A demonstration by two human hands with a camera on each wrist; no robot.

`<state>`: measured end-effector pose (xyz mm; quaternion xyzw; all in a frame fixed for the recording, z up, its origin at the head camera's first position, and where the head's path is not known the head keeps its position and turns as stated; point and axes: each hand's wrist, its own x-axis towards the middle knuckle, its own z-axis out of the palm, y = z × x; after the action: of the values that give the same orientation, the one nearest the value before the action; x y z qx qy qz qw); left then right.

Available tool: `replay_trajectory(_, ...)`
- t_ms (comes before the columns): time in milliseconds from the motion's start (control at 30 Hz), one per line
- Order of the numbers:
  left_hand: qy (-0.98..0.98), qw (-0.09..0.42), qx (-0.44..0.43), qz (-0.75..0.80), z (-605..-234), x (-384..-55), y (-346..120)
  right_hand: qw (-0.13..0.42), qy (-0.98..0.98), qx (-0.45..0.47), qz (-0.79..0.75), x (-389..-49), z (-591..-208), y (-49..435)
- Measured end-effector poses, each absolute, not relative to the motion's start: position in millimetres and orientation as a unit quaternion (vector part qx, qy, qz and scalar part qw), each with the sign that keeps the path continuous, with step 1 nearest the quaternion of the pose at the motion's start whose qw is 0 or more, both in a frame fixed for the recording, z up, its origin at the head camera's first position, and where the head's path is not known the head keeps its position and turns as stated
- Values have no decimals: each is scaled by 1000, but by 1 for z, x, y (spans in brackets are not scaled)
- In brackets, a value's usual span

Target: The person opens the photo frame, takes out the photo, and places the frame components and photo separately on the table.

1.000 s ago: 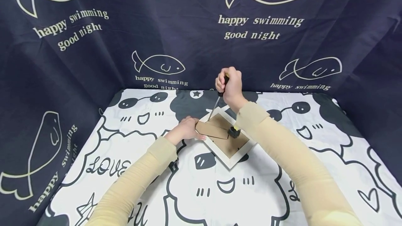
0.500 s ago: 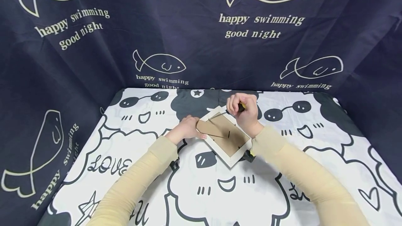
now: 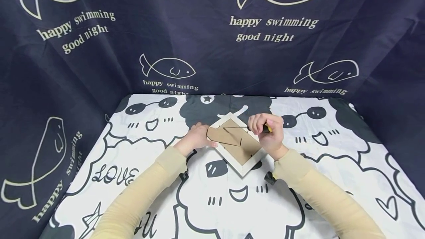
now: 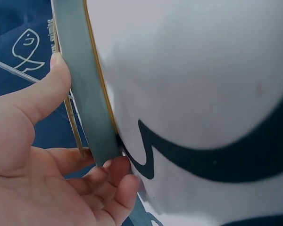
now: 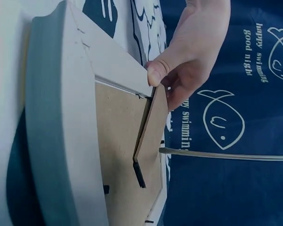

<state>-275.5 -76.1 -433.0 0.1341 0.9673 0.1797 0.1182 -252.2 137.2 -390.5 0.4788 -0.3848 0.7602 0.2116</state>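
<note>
A white picture frame (image 3: 240, 170) lies face down, showing its brown backing board (image 3: 245, 154) and a hinged stand leg (image 3: 220, 135). My left hand (image 3: 197, 137) grips the frame's left edge; in the left wrist view the thumb presses one side of the frame (image 4: 85, 80) and fingers curl at the other. In the right wrist view the left thumb sits beside the raised end of the stand leg (image 5: 153, 125). My right hand (image 3: 270, 134) holds a screwdriver (image 3: 237, 127) by its black and yellow handle. Its shaft lies nearly flat over the board, with the tip near the leg.
Small dark metal tabs (image 5: 106, 189) stick up along the board's edge. A white cloth (image 3: 206, 194) with black cartoon drawings covers the table. Dark blue curtains (image 3: 212, 40) hang behind and on both sides. A small black device (image 3: 270, 177) sits by the right wrist.
My right hand has come down and to the right, swinging the screwdriver from steep to nearly level. The left hand and frame stay almost in place.
</note>
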Motion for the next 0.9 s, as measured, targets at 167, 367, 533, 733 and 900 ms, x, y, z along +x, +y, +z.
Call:
replay_trajectory(167, 972, 106, 121, 171, -433, -271, -74, 217, -388, 487, 752, -247, -385, 144)
replay_trajectory(367, 977, 80, 122, 156, -438, -269, -74, 229, -438, 501, 710, -242, -373, 159)
replay_trajectory(533, 980, 58, 122, 149, -439, -265, -74, 249, -512, 502, 651, -244, -364, 174)
replay_trajectory(733, 982, 32, 121, 144, -439, -255, -75, 285, -630, 485, 536, -258, -362, 194)
replay_trajectory(900, 983, 9, 130, 126, -436, -247, -76, 328, -749, 418, 397, -267, -353, 202)
